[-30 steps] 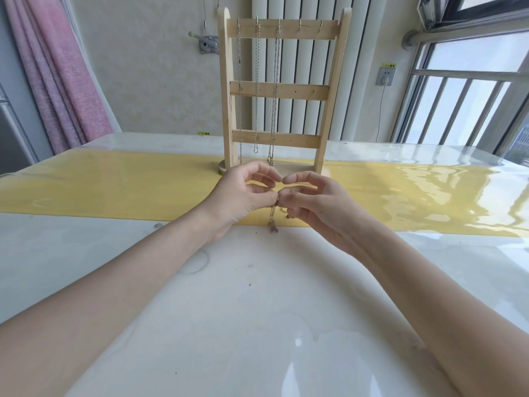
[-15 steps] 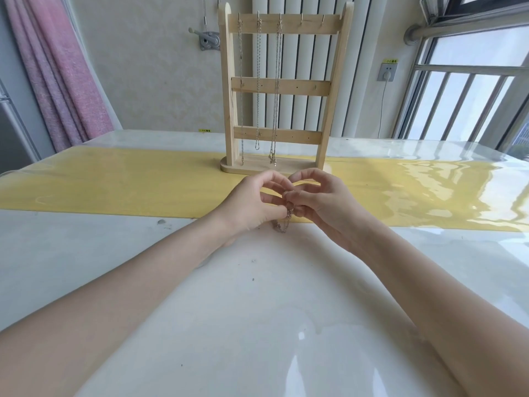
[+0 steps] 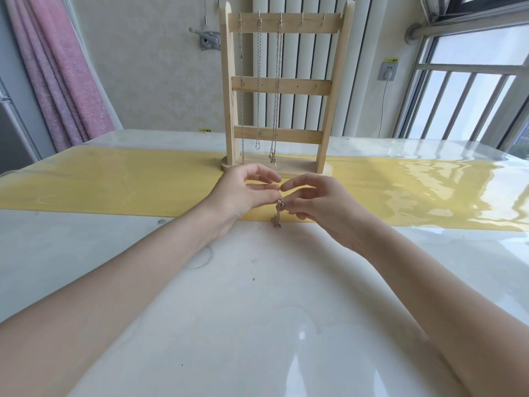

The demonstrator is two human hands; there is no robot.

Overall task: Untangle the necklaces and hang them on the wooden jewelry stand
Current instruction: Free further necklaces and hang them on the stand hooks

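A wooden jewelry stand (image 3: 332, 90) stands upright on the yellow runner at the table's middle. Three necklaces hang from hooks on its top bar: a left one (image 3: 241, 81), a middle one (image 3: 258, 81) and a right one (image 3: 277, 87). In front of the stand my left hand (image 3: 243, 196) and my right hand (image 3: 317, 204) meet fingertip to fingertip. Between them they pinch a small tangled chain (image 3: 279, 209), whose loose end dangles to the tabletop.
A yellow runner (image 3: 114, 181) crosses the glossy white table (image 3: 257, 310) from left to right. Pink curtains (image 3: 63, 75) hang at the left; a radiator and a barred window (image 3: 458, 90) lie behind and to the right.
The view has tilted so the stand sits lower and nearer. My fingers have spread a little, and the chain hangs longer below them than half a second ago.
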